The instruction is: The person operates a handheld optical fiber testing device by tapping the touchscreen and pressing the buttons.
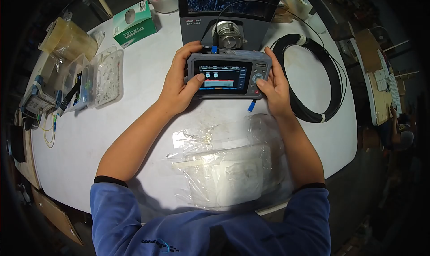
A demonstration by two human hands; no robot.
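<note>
A handheld fiber tester, an OTDR by its look, (221,93) is held level above the table, its lit screen facing up at me. My left hand (180,83) is closed around its left end, thumb over the screen's left edge. My right hand (278,89) grips the right end, its thumb on or just by the round keypad. A blue fiber connector (215,50) is plugged into the top edge, and its thin black cable arcs up and to the right. Below the tester's lower right edge a small blue connector or cap (251,106) shows; its attachment is hidden.
A coil of black cable (336,92) lies right of my hands. Behind the tester stands a grey screen-topped machine (192,30). A clear plastic bag (239,180) lies close to me. Leftward are a green wipes box (136,27), plastic boxes (108,77) and a tape roll (67,36).
</note>
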